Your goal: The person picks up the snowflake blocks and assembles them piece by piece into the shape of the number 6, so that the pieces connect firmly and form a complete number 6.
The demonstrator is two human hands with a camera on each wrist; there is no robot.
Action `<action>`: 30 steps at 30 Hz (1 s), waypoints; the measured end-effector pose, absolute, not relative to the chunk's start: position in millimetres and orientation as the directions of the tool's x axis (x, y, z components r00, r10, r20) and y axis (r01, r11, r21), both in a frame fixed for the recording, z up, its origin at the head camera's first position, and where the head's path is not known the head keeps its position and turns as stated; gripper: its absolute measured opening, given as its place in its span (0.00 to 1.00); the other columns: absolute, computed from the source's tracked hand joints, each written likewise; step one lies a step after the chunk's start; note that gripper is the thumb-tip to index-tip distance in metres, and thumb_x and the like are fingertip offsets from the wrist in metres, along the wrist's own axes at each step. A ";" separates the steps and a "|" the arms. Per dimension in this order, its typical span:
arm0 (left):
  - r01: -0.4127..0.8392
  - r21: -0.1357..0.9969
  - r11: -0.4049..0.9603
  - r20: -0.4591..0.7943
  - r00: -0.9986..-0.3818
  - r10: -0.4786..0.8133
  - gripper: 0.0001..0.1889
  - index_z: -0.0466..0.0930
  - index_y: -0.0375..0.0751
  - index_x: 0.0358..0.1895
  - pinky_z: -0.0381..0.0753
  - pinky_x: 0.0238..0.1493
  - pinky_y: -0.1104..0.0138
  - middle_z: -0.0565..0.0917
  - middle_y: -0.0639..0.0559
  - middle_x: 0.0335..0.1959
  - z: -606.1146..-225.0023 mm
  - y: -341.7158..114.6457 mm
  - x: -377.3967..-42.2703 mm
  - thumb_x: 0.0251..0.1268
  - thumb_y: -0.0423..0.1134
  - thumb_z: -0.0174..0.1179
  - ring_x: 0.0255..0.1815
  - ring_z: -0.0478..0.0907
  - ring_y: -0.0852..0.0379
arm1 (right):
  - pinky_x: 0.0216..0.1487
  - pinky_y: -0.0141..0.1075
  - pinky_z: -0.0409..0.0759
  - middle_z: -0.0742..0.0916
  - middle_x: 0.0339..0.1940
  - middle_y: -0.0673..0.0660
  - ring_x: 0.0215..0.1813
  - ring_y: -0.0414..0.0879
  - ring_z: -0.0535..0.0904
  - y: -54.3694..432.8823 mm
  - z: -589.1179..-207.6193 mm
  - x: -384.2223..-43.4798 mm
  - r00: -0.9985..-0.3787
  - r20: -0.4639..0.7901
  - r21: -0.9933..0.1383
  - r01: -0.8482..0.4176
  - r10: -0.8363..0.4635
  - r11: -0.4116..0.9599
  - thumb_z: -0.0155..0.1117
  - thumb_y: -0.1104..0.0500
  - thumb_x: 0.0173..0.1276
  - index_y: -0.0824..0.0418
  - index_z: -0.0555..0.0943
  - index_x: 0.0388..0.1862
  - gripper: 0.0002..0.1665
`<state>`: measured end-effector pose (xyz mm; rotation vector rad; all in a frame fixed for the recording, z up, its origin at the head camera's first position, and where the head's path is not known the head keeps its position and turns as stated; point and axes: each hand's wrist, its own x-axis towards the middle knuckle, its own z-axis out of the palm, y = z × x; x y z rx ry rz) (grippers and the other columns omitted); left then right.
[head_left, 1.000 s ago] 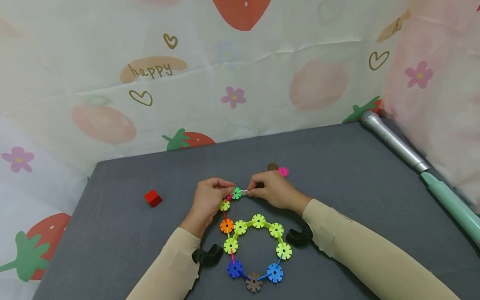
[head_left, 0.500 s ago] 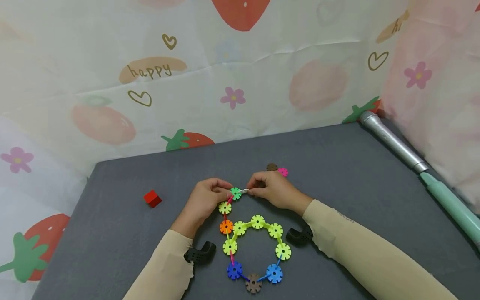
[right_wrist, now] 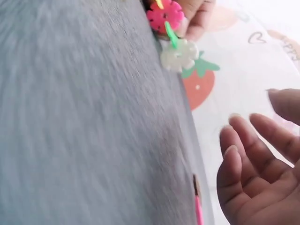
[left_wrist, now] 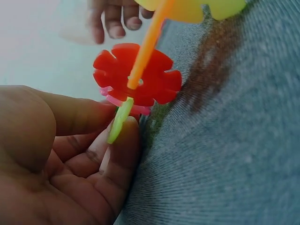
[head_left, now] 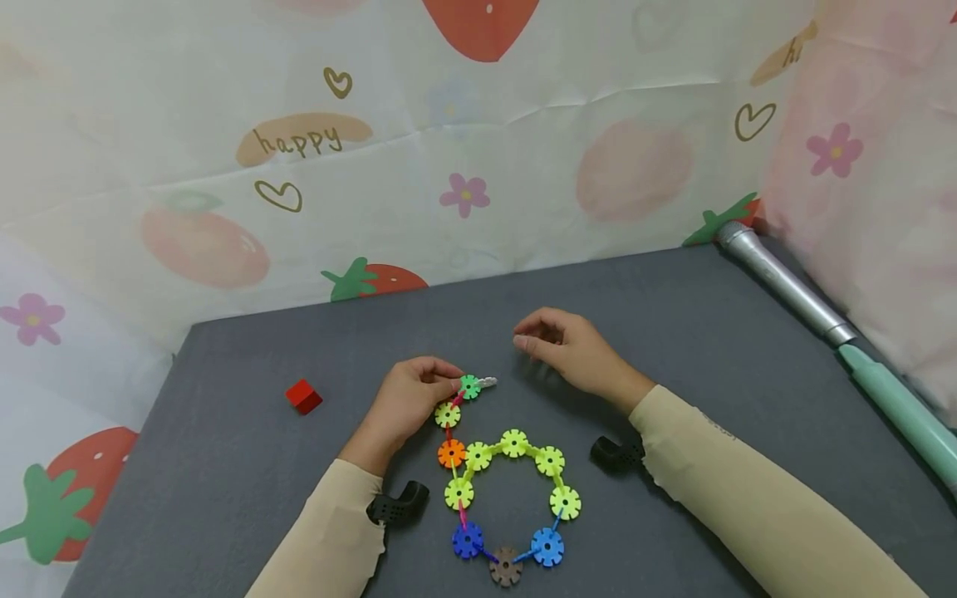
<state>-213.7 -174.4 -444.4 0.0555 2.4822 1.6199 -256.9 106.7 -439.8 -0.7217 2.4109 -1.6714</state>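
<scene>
A chain of slotted plastic snowflake discs lies on the dark table. Yellow discs [head_left: 514, 443], blue discs [head_left: 547, 546] and a brown disc [head_left: 506, 565] form a ring. From the orange disc [head_left: 452, 453], a branch runs up to a green disc [head_left: 469, 386] with a white disc [head_left: 488, 382] attached. My left hand [head_left: 404, 403] pinches the branch near the green disc; in the left wrist view its thumb and finger close near a red disc [left_wrist: 159, 79]. My right hand [head_left: 583, 353] is raised to the right of the white disc, fingers loosely bent, holding nothing.
A red cube [head_left: 304, 397] sits to the left. A silver microphone [head_left: 785, 282] and a mint-green cylinder [head_left: 897, 407] lie along the right edge. In the right wrist view, a pink disc [right_wrist: 198, 211] shows edge-on. A printed cloth [head_left: 523, 166] hangs behind the table.
My right hand has let go of the white disc and moved up and right, covering the loose brown and pink discs in the head view. My left hand has barely moved since half a second ago.
</scene>
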 end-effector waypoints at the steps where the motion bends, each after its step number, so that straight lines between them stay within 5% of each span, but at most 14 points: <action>1: -0.060 0.910 0.410 -0.123 -0.984 0.130 0.07 0.92 0.35 0.50 0.79 0.41 0.62 0.89 0.50 0.36 -444.2 -174.4 -213.6 0.77 0.32 0.68 0.38 0.82 0.52 | 0.43 0.49 0.82 0.88 0.48 0.60 0.45 0.60 0.83 110.0 -438.3 -257.5 -0.884 0.173 -0.909 -0.313 -0.435 0.275 0.67 0.54 0.85 0.65 0.85 0.62 0.18; 8: -0.049 0.897 0.440 -0.119 -0.984 0.133 0.07 0.92 0.37 0.50 0.79 0.42 0.62 0.89 0.50 0.36 -443.8 -175.4 -212.7 0.77 0.33 0.68 0.38 0.81 0.52 | 0.50 0.54 0.81 0.88 0.53 0.61 0.50 0.59 0.83 137.4 -434.6 -262.5 -0.908 0.166 -0.911 -0.290 -0.384 0.293 0.65 0.51 0.86 0.66 0.83 0.65 0.21; 19: -0.035 0.870 0.493 -0.116 -0.984 0.134 0.06 0.92 0.38 0.50 0.78 0.40 0.61 0.88 0.52 0.37 -442.6 -175.7 -211.1 0.77 0.34 0.68 0.38 0.81 0.52 | 0.50 0.50 0.82 0.86 0.58 0.63 0.54 0.59 0.82 177.1 -447.0 -273.3 -0.954 0.106 -0.902 -0.211 -0.281 0.376 0.64 0.48 0.86 0.66 0.81 0.69 0.26; 30: -0.044 0.870 0.491 -0.126 -0.983 0.135 0.07 0.92 0.38 0.50 0.78 0.40 0.61 0.89 0.52 0.38 -442.2 -176.9 -211.8 0.77 0.35 0.69 0.38 0.80 0.52 | 0.57 0.53 0.76 0.82 0.60 0.63 0.54 0.56 0.77 173.2 -461.3 -281.8 -0.925 0.084 -0.770 -0.296 -0.371 0.565 0.75 0.55 0.78 0.67 0.84 0.68 0.26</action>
